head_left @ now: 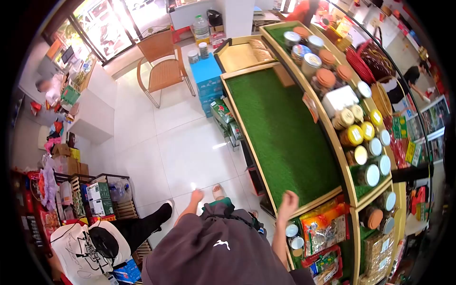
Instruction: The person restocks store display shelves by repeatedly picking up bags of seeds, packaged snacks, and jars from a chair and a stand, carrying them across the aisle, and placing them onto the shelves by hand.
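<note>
My left hand (196, 196) hangs in front of my body over the white tiled floor, its fingers curled in, with nothing visible in it. My right hand (288, 204) is raised at the near edge of a wooden display stand, fingers loosely apart and holding nothing. Beside it lies the green turf mat (285, 137) lining the stand's large tray. Just right of my right hand are orange-and-clear food packets (325, 225) and small white-lidded jars (291, 231) in the near compartment.
Jars with white, yellow and orange lids (354, 135) line the upper shelf. Blue boxes (209, 78) and a brown armchair (164, 71) stand ahead. A person in a white top (85, 249) is at lower left, one leg stretched toward me. Shelving with goods (99, 199) stands left.
</note>
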Demonstrator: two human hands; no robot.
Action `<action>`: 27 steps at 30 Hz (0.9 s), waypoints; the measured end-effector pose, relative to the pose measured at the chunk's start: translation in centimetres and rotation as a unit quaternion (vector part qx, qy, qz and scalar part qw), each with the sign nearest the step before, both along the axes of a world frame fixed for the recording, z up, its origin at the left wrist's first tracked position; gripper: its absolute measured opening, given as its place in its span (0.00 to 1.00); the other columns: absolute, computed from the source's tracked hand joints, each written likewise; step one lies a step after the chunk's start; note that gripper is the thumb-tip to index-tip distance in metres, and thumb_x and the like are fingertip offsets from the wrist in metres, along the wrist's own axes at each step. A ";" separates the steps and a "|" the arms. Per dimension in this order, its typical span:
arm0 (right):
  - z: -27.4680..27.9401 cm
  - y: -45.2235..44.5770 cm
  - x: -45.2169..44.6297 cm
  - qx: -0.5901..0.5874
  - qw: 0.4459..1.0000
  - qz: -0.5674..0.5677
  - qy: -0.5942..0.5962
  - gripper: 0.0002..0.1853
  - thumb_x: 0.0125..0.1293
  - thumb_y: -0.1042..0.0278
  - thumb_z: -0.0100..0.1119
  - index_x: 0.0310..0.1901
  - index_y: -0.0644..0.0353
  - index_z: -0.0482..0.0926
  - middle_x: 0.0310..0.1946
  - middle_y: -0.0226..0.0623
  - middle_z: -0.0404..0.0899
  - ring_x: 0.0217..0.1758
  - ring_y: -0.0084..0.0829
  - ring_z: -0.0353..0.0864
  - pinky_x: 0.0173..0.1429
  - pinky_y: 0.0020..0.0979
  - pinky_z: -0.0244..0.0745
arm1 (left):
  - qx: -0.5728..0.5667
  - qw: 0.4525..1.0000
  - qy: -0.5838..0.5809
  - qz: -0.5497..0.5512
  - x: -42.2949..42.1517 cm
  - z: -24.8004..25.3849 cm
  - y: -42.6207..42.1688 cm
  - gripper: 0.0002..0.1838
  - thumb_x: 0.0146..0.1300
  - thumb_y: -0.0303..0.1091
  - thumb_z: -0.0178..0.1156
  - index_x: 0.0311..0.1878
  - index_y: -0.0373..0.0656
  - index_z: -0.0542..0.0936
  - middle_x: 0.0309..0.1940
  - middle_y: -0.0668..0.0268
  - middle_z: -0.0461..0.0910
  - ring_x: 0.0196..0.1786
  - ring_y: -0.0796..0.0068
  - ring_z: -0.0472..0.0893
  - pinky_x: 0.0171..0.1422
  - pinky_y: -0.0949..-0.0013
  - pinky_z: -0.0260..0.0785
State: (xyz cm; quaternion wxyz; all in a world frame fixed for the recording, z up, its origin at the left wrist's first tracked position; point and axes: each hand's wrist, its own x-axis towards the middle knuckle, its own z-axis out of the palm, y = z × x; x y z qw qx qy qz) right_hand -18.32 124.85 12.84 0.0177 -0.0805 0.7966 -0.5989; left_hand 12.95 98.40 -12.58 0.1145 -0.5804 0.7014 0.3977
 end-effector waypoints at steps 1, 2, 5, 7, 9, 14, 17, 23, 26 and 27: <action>-1.4 -3.7 1.3 -0.041 0.994 0.066 -0.072 0.05 0.64 0.75 0.58 0.41 0.63 0.80 0.37 0.32 0.79 0.40 0.23 0.76 0.48 0.24 0.72 | -0.041 0.996 -0.077 0.031 4.1 -3.8 -0.8 0.25 0.57 0.45 0.55 0.50 0.34 0.77 0.43 0.45 0.80 0.42 0.46 0.81 0.47 0.56 0.74; -1.2 -7.4 2.5 -0.016 0.981 0.121 -0.148 0.06 0.64 0.74 0.59 0.42 0.63 0.80 0.35 0.29 0.79 0.38 0.21 0.76 0.45 0.22 0.72 | 0.019 0.989 -0.107 0.098 6.1 -3.2 -2.5 0.24 0.57 0.45 0.55 0.49 0.35 0.78 0.45 0.45 0.80 0.47 0.46 0.79 0.53 0.54 0.71; -4.1 -16.1 3.6 0.033 0.948 0.304 -0.083 0.11 0.64 0.69 0.60 0.47 0.62 0.79 0.33 0.28 0.79 0.32 0.18 0.74 0.38 0.22 0.71 | 0.079 0.981 -0.073 0.161 10.3 0.4 -5.6 0.24 0.56 0.46 0.55 0.48 0.36 0.79 0.46 0.46 0.81 0.53 0.47 0.78 0.59 0.54 0.69; -3.8 -20.9 3.5 0.090 0.923 0.351 -0.128 0.14 0.61 0.65 0.62 0.46 0.63 0.79 0.37 0.40 0.82 0.38 0.31 0.82 0.46 0.30 0.76 | 0.068 0.985 -0.012 0.159 12.7 0.8 -7.8 0.24 0.57 0.47 0.55 0.49 0.37 0.79 0.45 0.47 0.81 0.52 0.48 0.79 0.58 0.55 0.70; -5.9 -24.5 2.6 0.140 0.909 0.380 -0.101 0.14 0.61 0.66 0.60 0.46 0.64 0.79 0.36 0.38 0.83 0.39 0.26 0.81 0.44 0.27 0.75 | -0.017 0.969 0.106 0.222 14.2 -0.6 -9.6 0.21 0.59 0.44 0.55 0.50 0.39 0.77 0.36 0.61 0.81 0.31 0.70 0.78 0.27 0.66 0.72; -20.2 -26.3 -3.0 0.201 0.917 0.306 -0.156 0.13 0.61 0.65 0.58 0.42 0.66 0.81 0.31 0.38 0.82 0.32 0.27 0.80 0.36 0.28 0.76 | -0.004 0.927 0.112 0.359 14.4 -2.8 -9.1 0.19 0.60 0.44 0.55 0.47 0.41 0.78 0.33 0.61 0.79 0.36 0.67 0.77 0.38 0.65 0.70; -22.4 -24.5 -5.9 0.222 0.880 0.237 -0.346 0.12 0.61 0.63 0.57 0.39 0.63 0.78 0.27 0.35 0.77 0.18 0.23 0.72 0.17 0.24 0.64 | 0.171 0.908 0.021 0.382 11.2 2.4 -9.4 0.22 0.60 0.46 0.56 0.50 0.38 0.79 0.39 0.53 0.82 0.47 0.55 0.80 0.49 0.54 0.75; -22.9 -26.4 -9.0 0.400 0.810 0.145 -0.403 0.14 0.57 0.62 0.55 0.39 0.64 0.79 0.28 0.38 0.81 0.24 0.33 0.80 0.27 0.39 0.77 | 0.181 0.906 -0.004 0.383 9.0 2.9 -16.0 0.25 0.59 0.48 0.57 0.53 0.38 0.78 0.46 0.53 0.80 0.46 0.55 0.80 0.39 0.53 0.77; -23.5 -32.3 -10.5 0.383 0.810 0.134 -0.423 0.14 0.57 0.63 0.55 0.38 0.65 0.78 0.28 0.39 0.80 0.23 0.33 0.80 0.26 0.39 0.76 | 0.147 0.923 -0.039 0.353 7.0 5.1 -22.8 0.25 0.59 0.49 0.57 0.53 0.39 0.78 0.48 0.52 0.80 0.49 0.56 0.80 0.44 0.54 0.76; -24.3 -34.6 -11.2 0.320 0.819 0.126 -0.459 0.14 0.58 0.62 0.54 0.37 0.65 0.78 0.25 0.38 0.79 0.20 0.33 0.78 0.23 0.36 0.74 | 0.142 0.926 -0.047 0.348 6.0 6.4 -25.6 0.25 0.59 0.49 0.57 0.53 0.39 0.78 0.48 0.52 0.80 0.49 0.56 0.80 0.44 0.54 0.76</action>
